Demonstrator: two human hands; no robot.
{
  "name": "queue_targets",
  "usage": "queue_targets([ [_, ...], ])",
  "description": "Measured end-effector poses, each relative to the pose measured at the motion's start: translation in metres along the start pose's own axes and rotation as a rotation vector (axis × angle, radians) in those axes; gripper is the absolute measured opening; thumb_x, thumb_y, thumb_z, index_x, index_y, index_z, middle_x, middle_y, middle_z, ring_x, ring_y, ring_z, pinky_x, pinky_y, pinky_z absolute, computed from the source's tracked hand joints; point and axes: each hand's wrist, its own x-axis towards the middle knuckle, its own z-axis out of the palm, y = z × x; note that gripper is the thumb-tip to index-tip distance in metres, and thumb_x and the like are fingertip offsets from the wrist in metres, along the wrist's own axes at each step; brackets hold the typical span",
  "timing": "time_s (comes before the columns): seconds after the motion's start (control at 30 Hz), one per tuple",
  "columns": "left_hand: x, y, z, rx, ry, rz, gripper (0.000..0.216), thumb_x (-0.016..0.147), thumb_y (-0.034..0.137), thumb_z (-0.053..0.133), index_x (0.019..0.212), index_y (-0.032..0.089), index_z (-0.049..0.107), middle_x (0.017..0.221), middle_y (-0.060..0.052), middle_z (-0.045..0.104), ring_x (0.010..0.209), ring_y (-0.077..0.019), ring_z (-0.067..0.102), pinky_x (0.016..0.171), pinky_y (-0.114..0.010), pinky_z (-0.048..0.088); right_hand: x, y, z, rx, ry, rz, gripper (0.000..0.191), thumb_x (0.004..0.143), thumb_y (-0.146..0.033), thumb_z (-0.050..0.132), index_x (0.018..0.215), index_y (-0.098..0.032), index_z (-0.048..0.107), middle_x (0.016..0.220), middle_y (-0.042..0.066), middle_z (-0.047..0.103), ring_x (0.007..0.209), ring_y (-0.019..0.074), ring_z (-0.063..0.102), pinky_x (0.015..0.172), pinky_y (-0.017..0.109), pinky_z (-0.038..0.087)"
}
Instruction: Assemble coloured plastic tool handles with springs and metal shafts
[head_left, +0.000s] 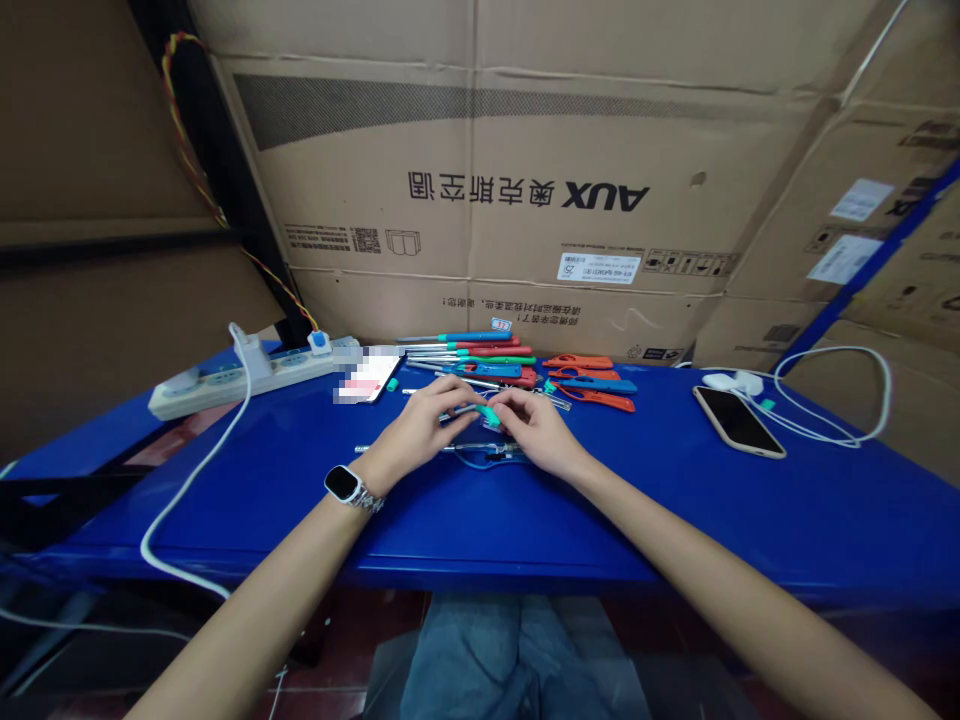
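Observation:
My left hand (424, 420), a watch on its wrist, pinches a thin metal tube (463, 410) between thumb and fingers. At the tube's right end is a small green plastic piece (489, 414), which the fingertips of my right hand (538, 425) close on. Just below my hands lies a thin rod with clear parts and a blue wire (476, 462), partly covered by my fingers. Behind them lie several long-nosed lighters (487, 351) with blue, red and green handles. Orange and blue handle shells (592, 384) lie to the right.
A white power strip (285, 365) with plugs and cable stands at the left of the blue table (660, 510). Near it are a phone with a blurred screen (371, 375) and a loose green piece (392, 385). Another phone (739, 420) and white cable lie right. Cardboard (465, 240) walls the back.

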Motion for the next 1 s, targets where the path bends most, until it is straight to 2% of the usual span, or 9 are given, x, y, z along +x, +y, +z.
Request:
queue_targets([
  [0.13,-0.001,0.000,-0.003,0.063,-0.105,0.049,0.015,0.096,0.026,0.057,0.100,0.019,0.070,0.088,-0.005,0.067,0.085,-0.0183,0.062,0.078,-0.031,0.049,-0.004,0.003,0.001,0.031,-0.014,0.024,0.018,0.087,-0.036,0.059,0.095,-0.019,0.059,0.074,-0.002,0.059,0.063,0.0123,0.052,0.059,0.025,0.042],
  [0.3,-0.006,0.001,-0.006,0.026,-0.162,-0.049,0.015,0.095,0.029,0.060,0.096,0.020,0.071,0.091,-0.005,0.069,0.083,-0.0180,0.064,0.079,-0.032,0.050,-0.009,-0.005,-0.002,-0.089,-0.043,-0.017,0.015,0.091,-0.034,0.057,0.092,-0.019,0.060,0.080,0.001,0.062,0.067,0.0129,0.055,0.064,0.026,0.045],
  [0.43,-0.014,-0.002,-0.009,-0.012,-0.184,-0.091,0.017,0.094,0.031,0.060,0.093,0.019,0.072,0.096,-0.006,0.066,0.087,-0.0187,0.063,0.081,-0.032,0.051,-0.019,-0.013,-0.020,-0.407,-0.116,-0.204,0.016,0.094,-0.026,0.053,0.092,-0.018,0.066,0.088,0.004,0.064,0.081,0.0162,0.059,0.075,0.031,0.048],
  [0.5,-0.017,-0.004,-0.009,0.000,-0.221,-0.107,0.016,0.094,0.029,0.059,0.093,0.020,0.072,0.095,-0.006,0.064,0.085,-0.0183,0.063,0.079,-0.032,0.051,-0.025,-0.013,-0.029,-0.520,-0.202,-0.294,0.017,0.093,-0.024,0.055,0.098,-0.018,0.070,0.095,0.007,0.063,0.089,0.0183,0.060,0.081,0.033,0.049],
  [0.67,-0.020,-0.005,-0.004,0.086,-0.264,-0.096,0.014,0.094,0.025,0.059,0.093,0.020,0.071,0.095,-0.006,0.062,0.093,-0.0214,0.059,0.085,-0.035,0.049,-0.038,-0.012,-0.039,-0.713,-0.312,-0.439,0.024,0.090,-0.031,0.061,0.105,-0.019,0.075,0.099,0.010,0.064,0.091,0.0216,0.059,0.084,0.038,0.050],
  [0.83,-0.018,-0.002,-0.002,0.126,-0.254,-0.077,0.014,0.093,0.025,0.058,0.090,0.020,0.070,0.102,-0.007,0.058,0.100,-0.0235,0.055,0.091,-0.039,0.047,-0.041,-0.012,-0.037,-0.706,-0.308,-0.420,0.022,0.090,-0.032,0.062,0.101,-0.020,0.076,0.098,0.010,0.064,0.090,0.0212,0.059,0.081,0.037,0.052],
  [1.0,-0.014,0.002,-0.002,0.150,-0.264,-0.059,0.016,0.093,0.025,0.057,0.086,0.020,0.070,0.100,-0.007,0.057,0.097,-0.0233,0.054,0.089,-0.039,0.047,-0.039,-0.011,-0.036,-0.631,-0.295,-0.392,0.019,0.089,-0.030,0.063,0.094,-0.019,0.077,0.096,0.009,0.064,0.088,0.0205,0.060,0.080,0.036,0.052],
])
